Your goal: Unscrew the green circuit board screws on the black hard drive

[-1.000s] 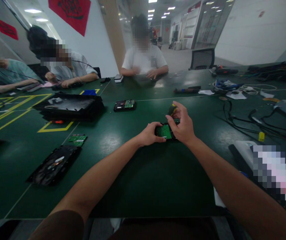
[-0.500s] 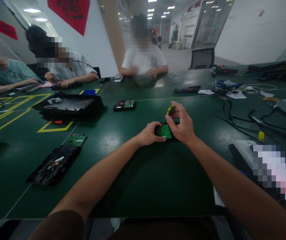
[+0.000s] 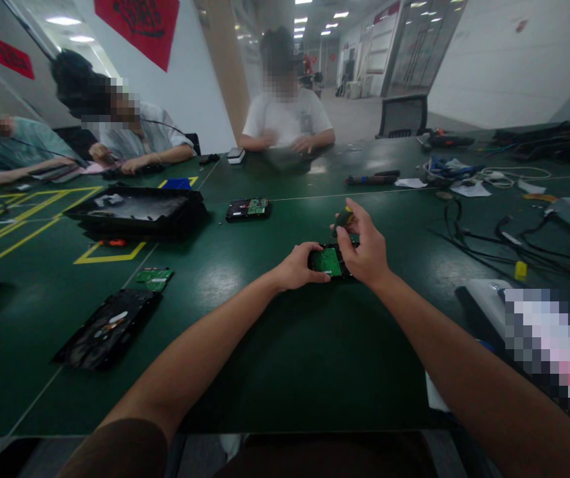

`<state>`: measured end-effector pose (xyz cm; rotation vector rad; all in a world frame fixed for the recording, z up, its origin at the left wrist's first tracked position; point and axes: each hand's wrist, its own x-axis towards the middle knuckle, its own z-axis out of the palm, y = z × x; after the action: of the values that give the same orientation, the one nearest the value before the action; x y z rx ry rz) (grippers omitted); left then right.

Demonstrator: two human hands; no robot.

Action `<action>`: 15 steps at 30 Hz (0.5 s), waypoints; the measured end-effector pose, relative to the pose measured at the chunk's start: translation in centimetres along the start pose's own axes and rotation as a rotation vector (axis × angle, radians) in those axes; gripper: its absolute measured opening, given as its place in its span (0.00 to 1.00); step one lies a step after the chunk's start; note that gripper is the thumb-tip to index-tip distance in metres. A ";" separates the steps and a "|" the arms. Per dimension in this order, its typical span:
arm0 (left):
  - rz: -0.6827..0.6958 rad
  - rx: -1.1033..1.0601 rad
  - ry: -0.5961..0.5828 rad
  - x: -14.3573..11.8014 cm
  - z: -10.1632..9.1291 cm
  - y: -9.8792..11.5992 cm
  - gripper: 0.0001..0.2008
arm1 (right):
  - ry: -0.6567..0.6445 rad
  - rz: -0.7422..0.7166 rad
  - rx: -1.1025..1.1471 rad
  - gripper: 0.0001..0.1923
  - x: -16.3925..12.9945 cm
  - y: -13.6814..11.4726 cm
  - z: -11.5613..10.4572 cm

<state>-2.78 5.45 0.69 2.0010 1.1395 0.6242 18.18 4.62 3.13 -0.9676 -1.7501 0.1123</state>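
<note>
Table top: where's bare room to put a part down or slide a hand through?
Bare table runs from the hard drive under the left hand and right hand to the near edge, and between that drive and the second drive. Crowded: cables right, open drive and black tray left.

We're seeing open green table point(image 3: 315, 358) at 6 o'clock of the hard drive point(image 3: 328, 261), so hands are passing freely there. At 3 o'clock, tangled cables point(image 3: 489, 236) are blocking. At 8 o'clock an opened drive point(image 3: 108, 328) and loose circuit board point(image 3: 154, 276) are lying well apart. At 10 o'clock a black tray point(image 3: 135, 211) is standing; at 11, another drive point(image 3: 248, 208).
</note>
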 end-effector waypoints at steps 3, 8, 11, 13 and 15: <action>0.008 0.007 -0.007 0.0 -0.1 0.1 0.44 | 0.035 -0.002 -0.021 0.33 0.0 0.0 0.0; 0.018 0.015 -0.006 0.0 -0.1 0.1 0.44 | 0.033 -0.031 -0.074 0.33 -0.1 0.0 -0.1; -0.003 -0.001 -0.003 0.0 -0.1 0.1 0.45 | 0.000 -0.022 -0.039 0.33 -0.1 -0.1 -0.1; 0.004 -0.010 -0.004 -0.1 -0.1 0.3 0.44 | 0.016 -0.017 -0.050 0.33 -0.1 0.0 -0.1; 0.023 -0.010 -0.005 -0.1 -0.2 0.5 0.42 | 0.051 -0.019 -0.088 0.33 -0.1 0.0 -0.1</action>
<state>-2.77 5.24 1.18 2.0086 1.1099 0.6347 18.25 4.53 3.14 -1.0086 -1.7292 -0.0014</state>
